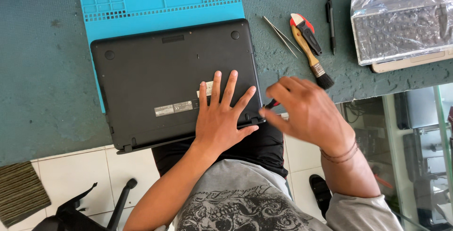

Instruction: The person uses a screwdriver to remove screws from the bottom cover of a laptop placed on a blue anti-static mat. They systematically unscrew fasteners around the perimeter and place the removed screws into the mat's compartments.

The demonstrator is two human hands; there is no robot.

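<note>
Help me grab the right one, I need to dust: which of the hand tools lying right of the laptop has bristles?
The paintbrush: wooden handle, metal band and dark bristles nearest the right hand. The tweezers, red-and-black tool and black pen have none.

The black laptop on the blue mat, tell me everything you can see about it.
The black laptop lies closed, underside up, partly on a blue mat and overhanging the table's near edge. Its matte, plastic-looking base shows a vent slot, round rubber feet near the far corners and pale labels. The left hand presses flat on it, fingers spread. The right hand works at its near right corner with a thin red-and-black tool.
</note>
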